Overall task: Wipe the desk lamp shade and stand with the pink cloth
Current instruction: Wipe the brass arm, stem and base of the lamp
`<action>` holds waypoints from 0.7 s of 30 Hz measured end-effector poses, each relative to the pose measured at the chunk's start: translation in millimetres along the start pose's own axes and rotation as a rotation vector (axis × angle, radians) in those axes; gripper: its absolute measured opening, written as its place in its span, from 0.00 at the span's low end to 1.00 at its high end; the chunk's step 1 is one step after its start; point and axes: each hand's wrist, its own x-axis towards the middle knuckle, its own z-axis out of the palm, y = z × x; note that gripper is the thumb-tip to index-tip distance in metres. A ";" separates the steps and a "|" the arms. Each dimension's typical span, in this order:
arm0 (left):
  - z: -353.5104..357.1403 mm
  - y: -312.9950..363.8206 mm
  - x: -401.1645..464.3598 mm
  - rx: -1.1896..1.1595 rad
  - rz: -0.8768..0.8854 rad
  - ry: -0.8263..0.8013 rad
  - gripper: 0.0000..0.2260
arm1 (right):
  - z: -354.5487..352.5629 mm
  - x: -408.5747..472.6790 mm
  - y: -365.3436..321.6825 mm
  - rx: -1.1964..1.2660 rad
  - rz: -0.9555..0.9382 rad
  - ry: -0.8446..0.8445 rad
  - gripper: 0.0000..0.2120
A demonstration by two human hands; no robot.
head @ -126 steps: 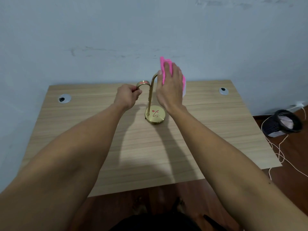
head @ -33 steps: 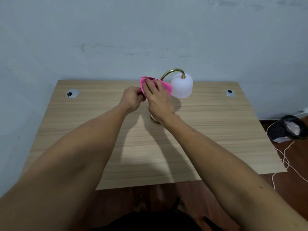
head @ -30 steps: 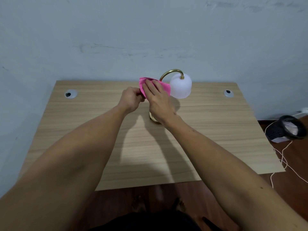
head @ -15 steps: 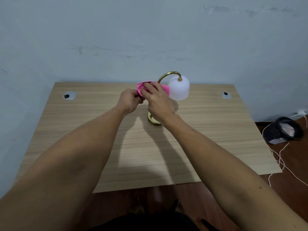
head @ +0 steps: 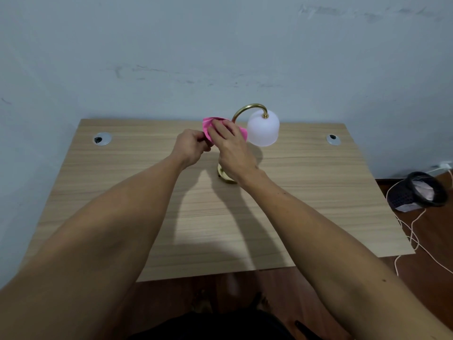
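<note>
A small desk lamp stands near the back middle of the wooden desk. Its white bell shade hangs from a curved brass arm, and part of the round brass base shows under my wrist. The pink cloth is bunched just left of the arm. My right hand presses on the cloth with fingers spread over it. My left hand pinches the cloth's left edge. The upright part of the stand is hidden behind my hands.
Two round metal cable grommets sit in the desk's back corners. A blue-grey wall rises right behind the desk. On the floor at right lie a dark mesh bin and loose white cords.
Earlier my right hand wiped the shade while the left held the arm. Since then the lamp has turned, its shade now to the right, and both hands hold the cloth beside the arm.
</note>
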 end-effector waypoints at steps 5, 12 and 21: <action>0.0 -0.7 -1.0 0.013 0.007 0.013 0.07 | 4.0 -2.0 -9.6 0.013 0.063 0.010 0.30; 1.6 -0.4 -1.4 -0.068 0.004 0.007 0.08 | -10.5 -10.1 1.7 0.174 0.071 0.120 0.26; -2.1 -2.3 2.1 -0.082 0.032 -0.046 0.04 | -8.4 -39.8 8.5 0.334 0.234 0.405 0.22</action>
